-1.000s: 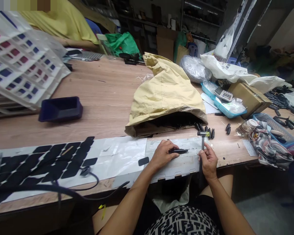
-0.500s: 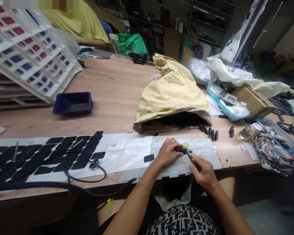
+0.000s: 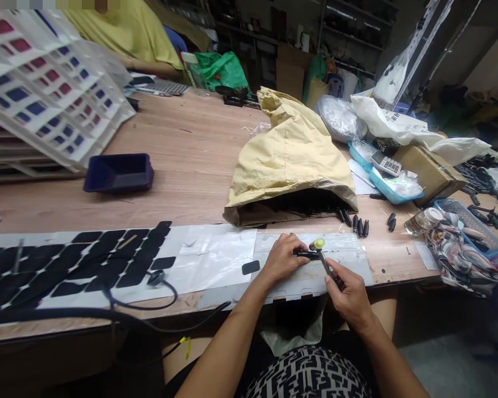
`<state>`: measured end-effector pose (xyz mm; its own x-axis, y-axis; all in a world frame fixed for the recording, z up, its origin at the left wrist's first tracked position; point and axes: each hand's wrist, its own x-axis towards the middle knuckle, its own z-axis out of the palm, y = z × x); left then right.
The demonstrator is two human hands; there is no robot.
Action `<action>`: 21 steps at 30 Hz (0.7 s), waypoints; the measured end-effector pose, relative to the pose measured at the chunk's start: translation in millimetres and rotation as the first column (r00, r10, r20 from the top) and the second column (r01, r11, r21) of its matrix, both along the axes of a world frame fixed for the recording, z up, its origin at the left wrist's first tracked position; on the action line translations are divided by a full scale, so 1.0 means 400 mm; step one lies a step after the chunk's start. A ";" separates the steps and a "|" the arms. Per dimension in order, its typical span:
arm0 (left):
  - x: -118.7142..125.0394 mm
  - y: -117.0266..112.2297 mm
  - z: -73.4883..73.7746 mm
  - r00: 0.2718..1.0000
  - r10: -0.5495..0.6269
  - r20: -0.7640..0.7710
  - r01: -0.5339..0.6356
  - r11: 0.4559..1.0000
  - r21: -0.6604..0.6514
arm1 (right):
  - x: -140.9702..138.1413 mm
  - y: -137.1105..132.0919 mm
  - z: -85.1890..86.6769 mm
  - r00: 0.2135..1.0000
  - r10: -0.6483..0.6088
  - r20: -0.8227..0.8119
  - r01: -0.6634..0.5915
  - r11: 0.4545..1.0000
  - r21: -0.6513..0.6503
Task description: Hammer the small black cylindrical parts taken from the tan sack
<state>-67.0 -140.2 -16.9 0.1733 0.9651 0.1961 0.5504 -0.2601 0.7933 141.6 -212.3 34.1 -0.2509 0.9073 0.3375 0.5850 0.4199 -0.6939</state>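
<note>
Hammer point(image 3: 321, 254) gripped in right hand point(image 3: 348, 296), yellow head over black part point(image 3: 305, 254) that left hand point(image 3: 283, 258) pinches flat, just in front of sack point(image 3: 290, 157). Print on white bag point(image 3: 392, 122) right of sack unreadable.

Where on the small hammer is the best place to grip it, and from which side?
Grip the hammer low on its thin handle, from the near right side, as the right hand does. The handle slants back toward the person, and its yellow-green head sits at the far end over the black part pinched by the left hand.
</note>
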 end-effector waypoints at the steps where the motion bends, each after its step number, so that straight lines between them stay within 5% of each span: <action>1: 0.000 0.000 0.000 1.000 0.003 -0.001 -0.003 1.000 -0.001 | 0.003 -0.002 -0.002 1.000 0.000 0.007 0.000 1.000 -0.010; 6: 0.000 -0.003 -0.002 1.000 0.004 -0.010 -0.004 1.000 -0.005 | 0.018 0.000 -0.018 1.000 -0.027 -0.007 0.026 0.996 -0.087; 14: -0.010 -0.002 0.012 1.000 -0.028 -0.013 0.027 0.999 -0.024 | 0.051 0.081 -0.056 0.936 -0.222 -0.273 0.161 0.960 -0.227; 21: -0.027 -0.169 0.043 0.946 -0.324 0.007 0.324 0.946 -0.020 | 0.060 0.097 -0.091 0.901 -0.258 -0.347 0.152 0.940 -0.305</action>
